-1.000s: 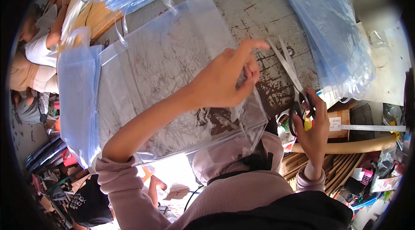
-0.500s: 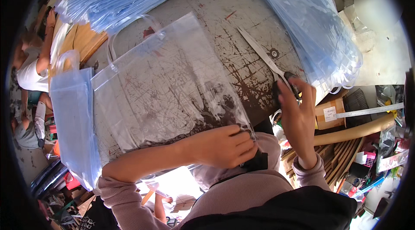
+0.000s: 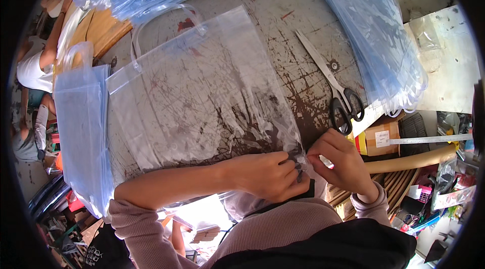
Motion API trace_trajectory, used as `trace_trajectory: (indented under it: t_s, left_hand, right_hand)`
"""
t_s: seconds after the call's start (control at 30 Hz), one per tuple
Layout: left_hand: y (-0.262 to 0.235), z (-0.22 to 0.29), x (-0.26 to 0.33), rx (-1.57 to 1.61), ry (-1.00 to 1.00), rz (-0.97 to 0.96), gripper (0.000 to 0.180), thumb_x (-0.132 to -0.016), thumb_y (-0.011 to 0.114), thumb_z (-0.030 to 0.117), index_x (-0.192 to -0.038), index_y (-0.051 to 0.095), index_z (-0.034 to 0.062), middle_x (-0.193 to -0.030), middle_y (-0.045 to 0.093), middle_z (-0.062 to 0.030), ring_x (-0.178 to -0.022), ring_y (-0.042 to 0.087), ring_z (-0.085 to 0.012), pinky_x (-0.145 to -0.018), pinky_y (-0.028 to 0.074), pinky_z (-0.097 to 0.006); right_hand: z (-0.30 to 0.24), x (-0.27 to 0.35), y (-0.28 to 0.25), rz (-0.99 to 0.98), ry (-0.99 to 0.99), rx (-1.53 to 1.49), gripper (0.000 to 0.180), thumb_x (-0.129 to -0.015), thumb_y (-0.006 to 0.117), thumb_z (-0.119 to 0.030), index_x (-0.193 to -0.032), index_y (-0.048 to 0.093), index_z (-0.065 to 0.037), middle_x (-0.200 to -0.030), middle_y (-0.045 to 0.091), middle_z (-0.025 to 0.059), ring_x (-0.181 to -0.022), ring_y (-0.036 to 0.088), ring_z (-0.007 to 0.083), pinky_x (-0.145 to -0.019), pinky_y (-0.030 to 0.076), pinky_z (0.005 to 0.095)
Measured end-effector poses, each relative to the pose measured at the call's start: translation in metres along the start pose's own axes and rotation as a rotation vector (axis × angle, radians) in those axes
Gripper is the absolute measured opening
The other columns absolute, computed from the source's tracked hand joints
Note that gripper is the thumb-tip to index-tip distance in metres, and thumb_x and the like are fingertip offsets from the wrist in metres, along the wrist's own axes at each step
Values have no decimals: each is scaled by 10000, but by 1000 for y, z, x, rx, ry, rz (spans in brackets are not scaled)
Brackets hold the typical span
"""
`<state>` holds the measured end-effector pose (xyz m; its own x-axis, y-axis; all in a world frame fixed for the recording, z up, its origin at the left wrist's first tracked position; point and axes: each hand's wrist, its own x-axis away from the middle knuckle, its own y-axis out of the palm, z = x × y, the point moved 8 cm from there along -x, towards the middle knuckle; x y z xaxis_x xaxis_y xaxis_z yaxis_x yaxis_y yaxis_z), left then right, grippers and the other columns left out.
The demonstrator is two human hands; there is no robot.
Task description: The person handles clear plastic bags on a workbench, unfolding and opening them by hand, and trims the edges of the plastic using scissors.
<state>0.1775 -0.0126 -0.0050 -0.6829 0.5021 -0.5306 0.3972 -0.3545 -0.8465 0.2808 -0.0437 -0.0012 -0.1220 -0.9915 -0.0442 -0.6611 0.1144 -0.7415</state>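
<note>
The near corner of the clear plastic bag (image 3: 202,92) was pinched by the left hand (image 3: 268,173) and right hand (image 3: 338,160) (scissors (image 3: 336,87) lay just beyond), best gripped evenly.

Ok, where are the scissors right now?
In the head view the scissors lie on the worn table, right of the clear bag, beside the blue bag stack, just above the right hand.
</note>
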Motion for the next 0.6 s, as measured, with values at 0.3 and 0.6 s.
trace_trajectory:
  t_s: [0.3,0.6]
  left_hand:
    - [12,-5,2,173,-107,-99,190,-706,576,229,-855,550,114,-606,470,61,-627,534,-80,-541,375,-231]
    - [15,8,0,162,-45,-114,159,-737,584,225,-859,553,128,-613,479,67,-624,530,-79,-538,359,-225]
  right_hand:
    - [-9,-65,-11,138,-283,592,164,-664,585,-113,-814,552,-56,-764,479,40,-774,533,200,-565,473,289]
    - [18,-164,-92,700,-85,905,131,-724,622,-66,-819,536,-33,-773,539,105,-760,542,288,-619,483,397]
